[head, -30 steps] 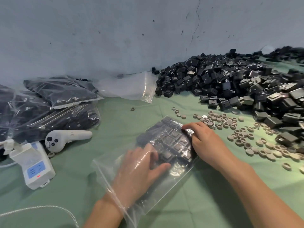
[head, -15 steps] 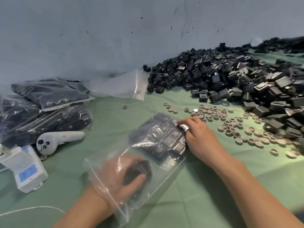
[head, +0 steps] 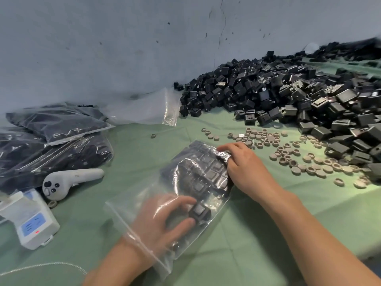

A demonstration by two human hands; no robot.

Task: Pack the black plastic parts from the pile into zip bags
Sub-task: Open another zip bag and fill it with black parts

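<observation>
Left hand [head: 165, 221]: we have it inside the zip bag [head: 132, 207], the mouth sitting round our wrist, with fingers and thumb curled around one black part [head: 199, 211].
Right hand [head: 245, 168]: we keep it outside the bag at the far closed end, thumb and forefinger pinching the crumpled film and holding it down on the green cloth [head: 237, 254].
Parts already in: the packed rows [head: 208, 172] lie flat in the far half of the bag, just beside our right hand.
Supply: the pile [head: 288, 96] sits well apart, far right.
Bag's long axis: it runs from near-left at the mouth to far-right at the closed end.
Key relation: the held part lies near-left of the rows on that same axis, close to them; we cannot tell if it touches.
Nearer hand: our left has the part; our right is closer to the rows but outside the film.
Next move, as we judge it: we slide the part away and rightward along the axis until it seats against the nearest row, the right hand anchoring the bag.
</observation>
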